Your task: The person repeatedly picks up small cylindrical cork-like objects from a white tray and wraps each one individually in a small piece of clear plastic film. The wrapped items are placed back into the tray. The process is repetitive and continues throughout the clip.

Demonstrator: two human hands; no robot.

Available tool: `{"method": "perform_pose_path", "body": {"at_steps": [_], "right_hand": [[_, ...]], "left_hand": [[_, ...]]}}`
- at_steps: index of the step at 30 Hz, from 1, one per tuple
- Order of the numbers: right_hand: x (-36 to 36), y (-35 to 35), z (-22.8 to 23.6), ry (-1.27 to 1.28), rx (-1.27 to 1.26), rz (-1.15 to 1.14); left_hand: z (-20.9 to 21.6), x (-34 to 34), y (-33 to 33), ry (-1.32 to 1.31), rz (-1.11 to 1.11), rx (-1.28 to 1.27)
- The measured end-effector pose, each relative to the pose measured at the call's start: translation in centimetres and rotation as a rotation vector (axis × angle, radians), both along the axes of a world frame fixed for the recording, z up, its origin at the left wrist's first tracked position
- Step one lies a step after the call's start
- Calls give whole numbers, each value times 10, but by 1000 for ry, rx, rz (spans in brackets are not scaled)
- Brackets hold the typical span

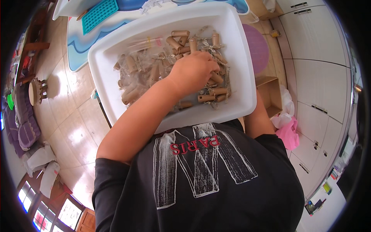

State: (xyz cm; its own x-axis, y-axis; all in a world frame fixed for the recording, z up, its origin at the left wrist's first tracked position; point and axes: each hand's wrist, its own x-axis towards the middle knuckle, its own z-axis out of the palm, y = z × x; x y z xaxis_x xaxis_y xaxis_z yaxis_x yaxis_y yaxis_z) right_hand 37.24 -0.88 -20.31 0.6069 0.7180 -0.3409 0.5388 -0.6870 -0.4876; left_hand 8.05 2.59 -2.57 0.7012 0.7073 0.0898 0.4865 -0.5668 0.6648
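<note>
A white plastic tub (239,50) holds many small brown paper tubes (219,91) with thin twine tied about them. Several more tubes lie in clear plastic bags (135,69) on its left side. My left hand (195,71) reaches into the tub, with its fingers curled down among the tubes. One brown tube (193,45) stands upright right against the far side of this hand. The curled fingers hide whatever they grip. My right forearm (259,120) passes down beside the tub's right wall, and the tub hides the right hand.
Beneath the tub is a blue and white table (79,54) with a teal grid tray (99,16). An open cardboard box (270,94) and white and pink plastic bags (290,133) sit at the right near white cabinets (320,81). A stool (37,91) stands on the tiled floor at left.
</note>
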Motion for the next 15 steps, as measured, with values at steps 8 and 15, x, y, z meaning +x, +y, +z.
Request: {"method": "perform_pose_path", "body": {"at_steps": [8, 15], "right_hand": [[-46, -5, -15, -147, -294, 318], [-32, 1, 3, -204, -242, 332]], "left_hand": [[-2, -3, 1, -21, 92, -153], [17, -17, 8, -344, 281, -661]]}}
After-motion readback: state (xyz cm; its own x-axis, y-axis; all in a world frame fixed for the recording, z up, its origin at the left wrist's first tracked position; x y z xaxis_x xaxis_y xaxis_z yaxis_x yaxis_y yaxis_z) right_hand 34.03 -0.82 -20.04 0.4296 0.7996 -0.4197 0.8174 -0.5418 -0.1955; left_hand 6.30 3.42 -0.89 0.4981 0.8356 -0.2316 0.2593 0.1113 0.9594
